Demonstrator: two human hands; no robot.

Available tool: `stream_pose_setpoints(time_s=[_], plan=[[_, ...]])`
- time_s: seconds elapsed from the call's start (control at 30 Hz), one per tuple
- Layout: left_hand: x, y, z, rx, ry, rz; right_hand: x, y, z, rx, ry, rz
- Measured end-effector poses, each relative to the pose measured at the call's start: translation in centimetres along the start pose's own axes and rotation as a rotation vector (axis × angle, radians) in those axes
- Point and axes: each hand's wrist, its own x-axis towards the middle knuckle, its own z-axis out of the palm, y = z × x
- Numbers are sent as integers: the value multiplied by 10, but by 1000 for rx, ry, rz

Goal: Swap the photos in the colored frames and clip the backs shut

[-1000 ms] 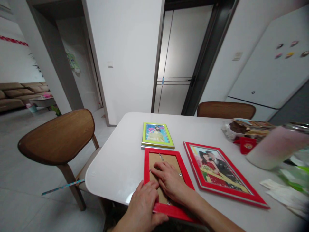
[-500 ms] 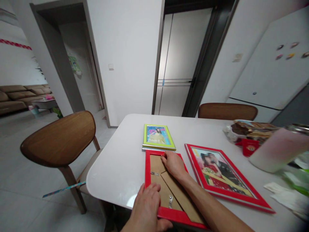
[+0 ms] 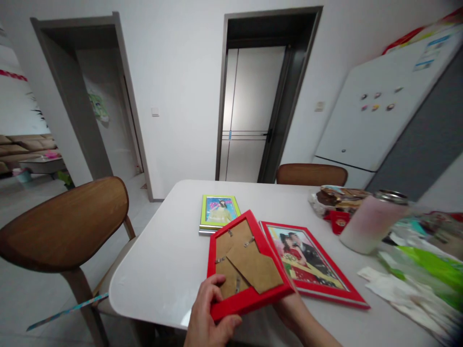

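Note:
A red picture frame (image 3: 249, 260) is tilted up off the table, its brown backing board and flap stand facing me. Small metal clips show along the backing. My left hand (image 3: 211, 308) grips the lower left corner, fingers on the backing side and thumb along the bottom edge. Behind the right edge, my right hand (image 3: 294, 308) holds the frame from beneath; its fingers are mostly hidden. To the right, a second red picture frame (image 3: 314, 262) lies face up with a photo of two people. A yellow-green picture frame (image 3: 219, 209) rests beyond, on top of a silver-edged one.
On the right of the white table (image 3: 155, 270) stand a pink-and-white tumbler (image 3: 374, 221), a red packet (image 3: 340, 221), a snack bag (image 3: 340, 195), white tissues (image 3: 398, 294) and green plastic packaging (image 3: 434, 270). Wooden chairs stand at left (image 3: 68, 221) and at the far side (image 3: 313, 173).
The held red frame has been lifted from the table and tilted. My right hand has moved from the top of the backing to beneath the right edge. The view has shifted right.

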Motion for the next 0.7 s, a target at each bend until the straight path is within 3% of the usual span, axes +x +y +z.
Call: stream_pose_setpoints(time_s=[0.1,0.17,0.23,0.33,0.43,0.5,0.57,0.63,0.7], plan=[[3,4,22,-311,-1,-3,-22,-11,32,481,-150,287],[8,12,34,-433,15,1,-25,-18,43,682,-110,348],[16,27,40,-479,68,12,-21,-20,38,781,7,323],[37,55,41,-584,83,17,-4,-17,0,748,187,265],[58,70,49,-734,-27,-32,18,-7,-61,496,264,248],[67,64,64,-772,-79,-68,34,3,-104,202,287,276],[71,49,84,-755,-107,-82,48,13,-141,-198,273,215],[71,32,104,-657,-122,-80,58,24,-169,-466,235,173],[70,19,119,-497,-127,-78,63,33,-185,-581,217,157]])
